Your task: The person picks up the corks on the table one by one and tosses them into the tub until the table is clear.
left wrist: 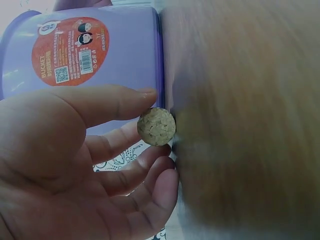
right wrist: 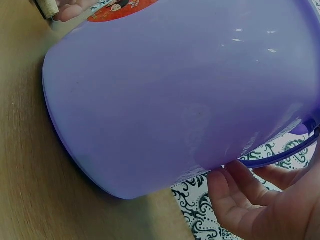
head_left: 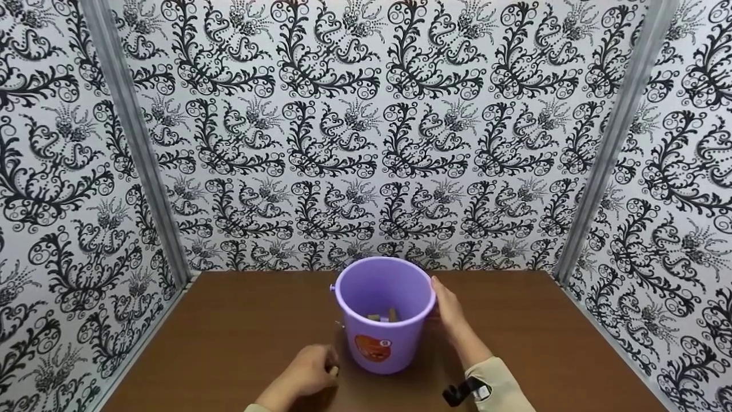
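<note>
A purple bucket (head_left: 382, 343) with a round orange sticker (left wrist: 70, 51) stands upright on the brown table. Small tan pieces (head_left: 392, 315) lie inside it. At the bucket's near left, my left hand (head_left: 311, 369) pinches a cork (left wrist: 156, 126) between thumb and fingers, low over the tabletop. Only the cork's round, speckled end faces the left wrist view; its side (right wrist: 46, 9) shows in the right wrist view. My right hand (head_left: 450, 309) holds the bucket at its right side near the rim, bent fingers (right wrist: 225, 197) against the outer wall beside the purple handle (right wrist: 280, 156).
The brown wooden table (head_left: 240, 320) spreads to both sides of the bucket. Black-and-white patterned walls (head_left: 354, 143) enclose it at the back, left and right, with grey strips (head_left: 137, 143) along the corners. A black strap (head_left: 460, 393) sits on the right wrist.
</note>
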Tool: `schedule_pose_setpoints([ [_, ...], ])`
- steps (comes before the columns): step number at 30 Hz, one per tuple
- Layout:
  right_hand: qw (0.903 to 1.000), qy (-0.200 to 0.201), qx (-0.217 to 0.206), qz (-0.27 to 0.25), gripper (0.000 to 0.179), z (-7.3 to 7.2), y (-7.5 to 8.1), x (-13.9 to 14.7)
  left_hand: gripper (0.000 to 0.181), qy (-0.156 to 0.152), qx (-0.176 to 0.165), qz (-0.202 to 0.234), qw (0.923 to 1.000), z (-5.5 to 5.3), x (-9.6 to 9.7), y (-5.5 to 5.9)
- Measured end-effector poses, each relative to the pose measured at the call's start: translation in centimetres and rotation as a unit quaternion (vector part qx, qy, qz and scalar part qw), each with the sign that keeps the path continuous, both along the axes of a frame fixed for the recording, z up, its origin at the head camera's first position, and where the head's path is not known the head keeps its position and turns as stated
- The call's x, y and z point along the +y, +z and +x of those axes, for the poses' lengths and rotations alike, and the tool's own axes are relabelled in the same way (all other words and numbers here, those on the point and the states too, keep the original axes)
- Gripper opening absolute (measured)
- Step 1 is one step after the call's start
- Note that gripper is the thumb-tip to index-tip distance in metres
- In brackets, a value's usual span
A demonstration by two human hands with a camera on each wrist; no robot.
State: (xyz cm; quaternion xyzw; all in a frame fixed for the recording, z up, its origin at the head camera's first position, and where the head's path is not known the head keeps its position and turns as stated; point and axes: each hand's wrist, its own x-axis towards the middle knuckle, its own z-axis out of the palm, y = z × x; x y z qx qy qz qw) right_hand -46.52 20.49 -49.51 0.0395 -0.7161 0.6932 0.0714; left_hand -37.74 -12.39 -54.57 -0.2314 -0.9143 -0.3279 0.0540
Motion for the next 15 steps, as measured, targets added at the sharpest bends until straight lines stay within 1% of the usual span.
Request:
schedule_pose_setpoints([
  [3, 1.0000, -0.004, -0.002, 0.000, 0.062, 0.11, -0.11, -0.12, 0.017, -0.001, -0.005, 0.000, 1.0000, 0.14, 0.05, -0.10],
  [10, 0.9969, -0.037, 0.027, 0.064, 0.060, 0.39, 0.26, -0.09, 0.013, -0.011, 0.009, -0.006, 0.9999, 0.47, 0.29, 0.08],
  [15, 0.9968, -0.042, 0.023, 0.065, 0.059, 0.27, 0.23, -0.04, 0.013, -0.010, 0.006, -0.008, 0.9999, 0.50, 0.27, 0.19],
])
